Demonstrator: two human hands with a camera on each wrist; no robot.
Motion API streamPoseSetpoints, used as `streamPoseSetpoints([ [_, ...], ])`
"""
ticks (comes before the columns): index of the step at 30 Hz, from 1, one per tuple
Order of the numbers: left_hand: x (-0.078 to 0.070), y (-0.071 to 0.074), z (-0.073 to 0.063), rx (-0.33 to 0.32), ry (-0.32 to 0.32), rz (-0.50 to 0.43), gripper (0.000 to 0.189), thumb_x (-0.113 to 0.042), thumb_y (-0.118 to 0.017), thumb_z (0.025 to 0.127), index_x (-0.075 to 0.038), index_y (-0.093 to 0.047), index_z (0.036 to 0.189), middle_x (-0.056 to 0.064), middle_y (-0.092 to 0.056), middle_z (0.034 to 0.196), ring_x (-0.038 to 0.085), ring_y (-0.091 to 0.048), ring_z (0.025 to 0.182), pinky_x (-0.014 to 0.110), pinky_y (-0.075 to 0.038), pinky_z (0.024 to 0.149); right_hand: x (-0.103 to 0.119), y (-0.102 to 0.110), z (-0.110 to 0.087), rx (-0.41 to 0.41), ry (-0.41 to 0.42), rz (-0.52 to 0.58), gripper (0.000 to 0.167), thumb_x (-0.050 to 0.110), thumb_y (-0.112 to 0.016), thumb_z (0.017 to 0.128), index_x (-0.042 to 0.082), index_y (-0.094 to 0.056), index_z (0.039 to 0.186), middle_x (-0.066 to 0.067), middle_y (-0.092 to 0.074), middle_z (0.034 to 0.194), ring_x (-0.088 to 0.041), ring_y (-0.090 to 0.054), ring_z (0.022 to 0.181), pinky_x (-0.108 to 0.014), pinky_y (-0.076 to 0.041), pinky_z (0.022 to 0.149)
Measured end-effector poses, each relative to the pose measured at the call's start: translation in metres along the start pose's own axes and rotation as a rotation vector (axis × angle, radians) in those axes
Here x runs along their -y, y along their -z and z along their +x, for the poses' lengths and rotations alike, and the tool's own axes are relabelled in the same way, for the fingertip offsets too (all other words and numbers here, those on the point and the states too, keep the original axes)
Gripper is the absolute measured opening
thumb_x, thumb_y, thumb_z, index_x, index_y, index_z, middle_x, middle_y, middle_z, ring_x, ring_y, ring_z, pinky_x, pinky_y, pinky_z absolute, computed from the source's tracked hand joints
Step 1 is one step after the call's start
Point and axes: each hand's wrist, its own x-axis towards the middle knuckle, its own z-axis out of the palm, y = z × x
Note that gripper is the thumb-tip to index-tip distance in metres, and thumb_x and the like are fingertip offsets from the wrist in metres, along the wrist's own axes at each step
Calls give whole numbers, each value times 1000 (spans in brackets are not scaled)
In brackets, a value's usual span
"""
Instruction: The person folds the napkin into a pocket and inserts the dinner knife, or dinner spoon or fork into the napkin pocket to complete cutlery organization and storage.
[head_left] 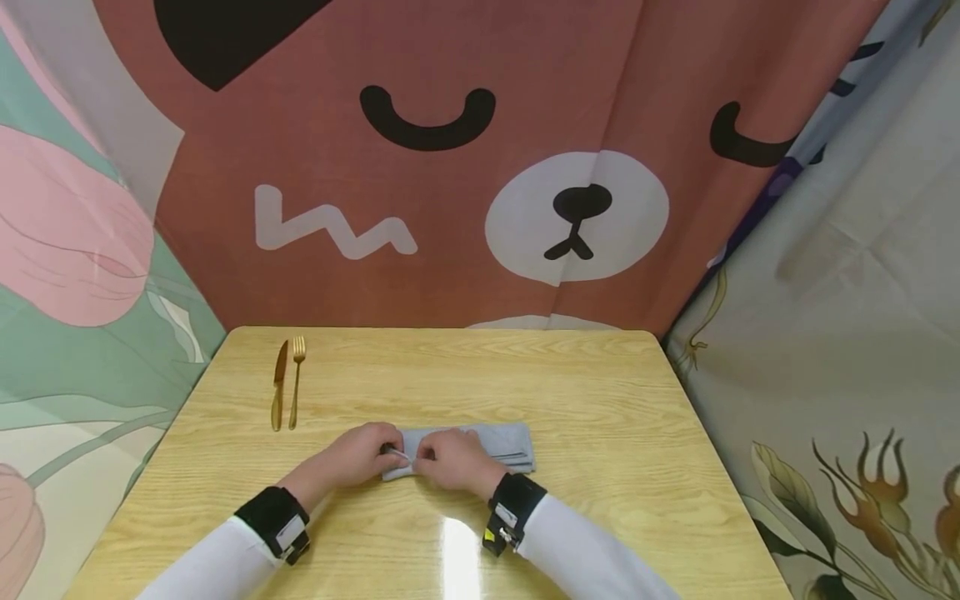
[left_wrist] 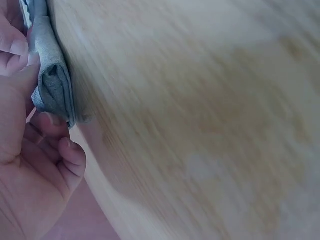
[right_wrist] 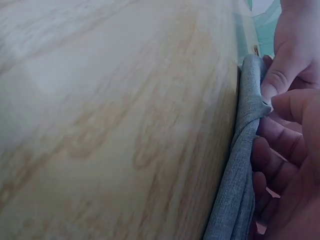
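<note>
A folded grey cloth (head_left: 506, 437) lies across the front middle of the table as a narrow strip. My left hand (head_left: 363, 454) grips its left end, with the thumb (left_wrist: 27, 75) on top and curled fingers at the rolled end. Close beside it, my right hand (head_left: 453, 460) pinches a small raised bit of the cloth (right_wrist: 245, 125) between thumb and forefinger. The other right fingers rest along the cloth's side. A thin pale strip shows between the two hands in the head view. The cloth's right end lies flat, its stacked layers showing.
A gold knife (head_left: 278, 387) and a gold fork (head_left: 297, 379) lie side by side at the table's back left. The wooden table (head_left: 600, 400) meets a printed curtain (head_left: 450, 292) at its back edge. More patterned curtains hang on both sides.
</note>
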Motion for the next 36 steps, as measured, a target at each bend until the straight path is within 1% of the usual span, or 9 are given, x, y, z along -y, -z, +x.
streamPoseSetpoints([
  [6,-5,-1,0,-11,-11,-51,12,-31,-72,97,-30,-67,86,-15,-62,84,1,-54,73,22,-47,68,3,1,0,31,28,-48,41,53,-55,102,30,-55,68,17,-51,58,-2,-50,58,-39,-39,78],
  [9,-7,-2,1,-1,4,-103,9,-26,-72,97,-28,-69,88,-15,-66,88,2,-57,78,22,-49,71,4,2,1,67,27,-55,45,55,-52,103,30,-54,65,15,-49,57,-4,-50,58,-40,-38,77],
  [12,-7,-3,1,15,36,-165,10,-24,-73,96,-26,-71,87,-13,-67,87,5,-59,77,23,-49,70,5,3,1,104,21,-56,43,52,-54,103,30,-55,65,14,-50,57,-5,-51,58,-38,-39,76],
  [16,-4,-7,2,8,72,-192,14,-26,-74,96,-25,-69,82,-10,-65,81,7,-57,72,24,-47,65,6,3,4,146,12,-61,39,43,-58,102,29,-56,66,12,-49,58,-6,-50,58,-30,-39,66],
  [21,-5,-8,1,-33,104,-121,18,-29,-75,95,-27,-65,80,-11,-62,77,6,-54,67,24,-45,64,9,2,8,162,3,-29,37,34,-57,102,25,-56,66,10,-47,59,-7,-47,56,-22,-38,56],
  [26,-8,-6,2,-91,108,-12,16,-31,-76,94,-30,-64,83,-13,-59,81,7,-53,71,25,-44,66,9,3,10,139,-22,-21,32,30,-56,102,24,-57,70,11,-51,62,-7,-50,58,-22,-39,57],
  [31,-3,-3,5,-164,100,86,15,-31,-77,93,-29,-64,87,-11,-55,85,6,-51,74,24,-43,67,8,7,11,92,-15,-35,20,28,-60,98,25,-56,79,12,-55,69,-5,-52,63,-21,-41,59],
  [33,0,-3,6,-176,106,110,16,-33,-77,93,-28,-63,87,-10,-53,86,6,-50,73,23,-42,66,8,9,11,83,-10,-39,17,27,-62,96,25,-56,80,13,-55,70,-5,-52,64,-21,-41,59],
  [36,4,-2,6,-168,127,111,19,-34,-78,92,-27,-62,86,-9,-52,86,7,-49,73,24,-42,65,8,11,10,94,-2,-38,15,26,-64,94,25,-56,82,13,-55,71,-5,-52,66,-21,-41,60],
])
